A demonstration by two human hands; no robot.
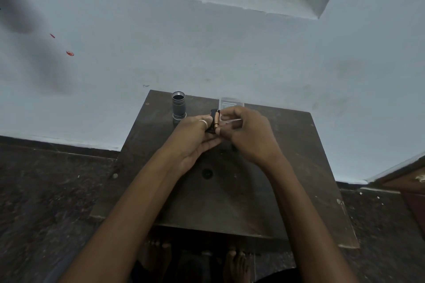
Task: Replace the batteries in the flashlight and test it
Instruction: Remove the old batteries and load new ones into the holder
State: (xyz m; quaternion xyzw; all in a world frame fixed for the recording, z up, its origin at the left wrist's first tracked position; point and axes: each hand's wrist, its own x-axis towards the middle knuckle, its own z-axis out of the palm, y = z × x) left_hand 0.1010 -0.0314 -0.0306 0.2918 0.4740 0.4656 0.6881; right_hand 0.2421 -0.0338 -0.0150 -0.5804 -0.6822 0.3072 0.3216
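Midway, pressing copper cylindrical battery [216, 120], pinched in right hand [248, 135], into black plastic holder [213, 113] gripped in left hand [195, 138]; grey metal flashlight tube [178, 105] unclosed, untested.

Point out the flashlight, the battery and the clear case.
flashlight [178, 108]: head view, on its grey barrel.
battery [216, 121]: head view, on its copper side, between the fingers.
clear case [230, 101]: head view, on its top, above the hands.
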